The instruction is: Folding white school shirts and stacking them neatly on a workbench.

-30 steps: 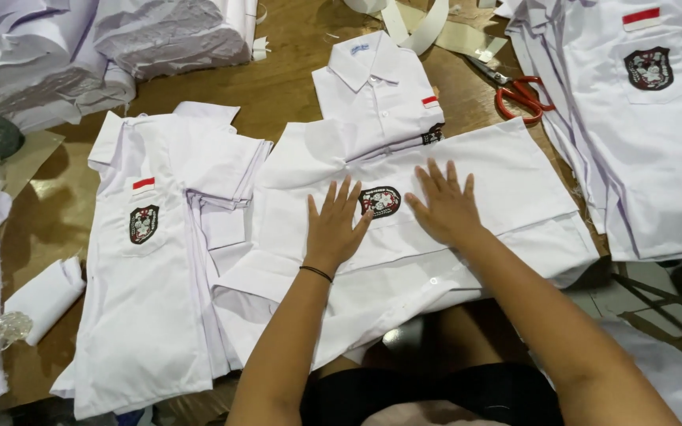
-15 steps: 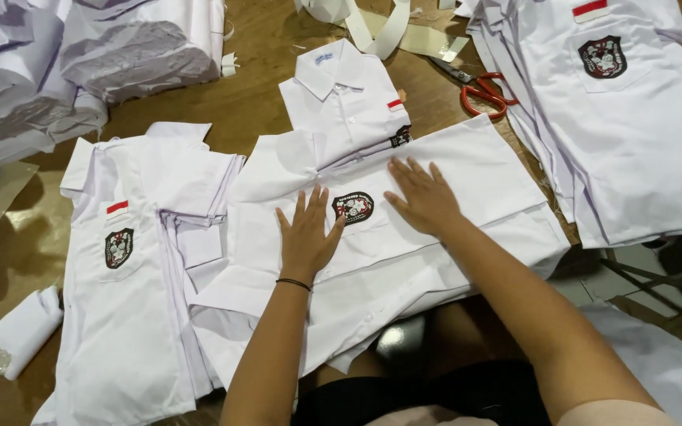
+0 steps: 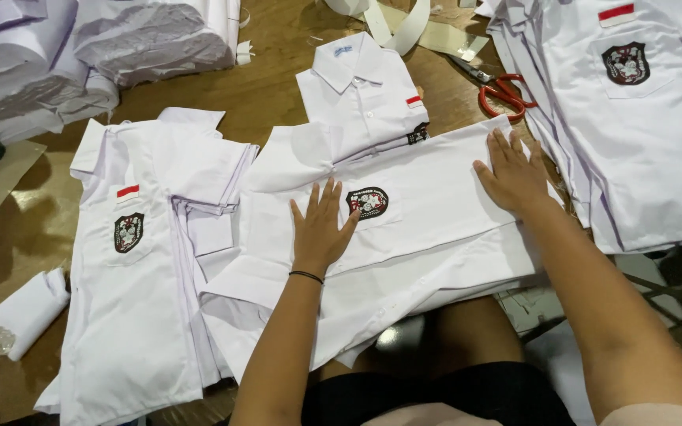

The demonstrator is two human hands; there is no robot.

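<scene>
A white school shirt (image 3: 428,205) with a dark chest badge (image 3: 369,202) lies flat across the wooden table in front of me. My left hand (image 3: 321,229) presses flat on it just left of the badge, fingers spread, a thin black band on the wrist. My right hand (image 3: 513,175) lies flat near the shirt's right edge, fingers apart. Neither hand grips anything. A small folded white shirt (image 3: 365,99) with collar up sits just behind it.
A stack of white shirts (image 3: 148,268) lies at the left, another pile (image 3: 633,126) at the right. Red-handled scissors (image 3: 503,91) rest behind my right hand. Bagged shirts (image 3: 151,39) sit at the back left. A rolled white cloth (image 3: 29,312) lies near the left edge.
My right hand has slid rightward from beside the badge to the shirt's right edge. My left hand stays by the badge. The view shifted slightly.
</scene>
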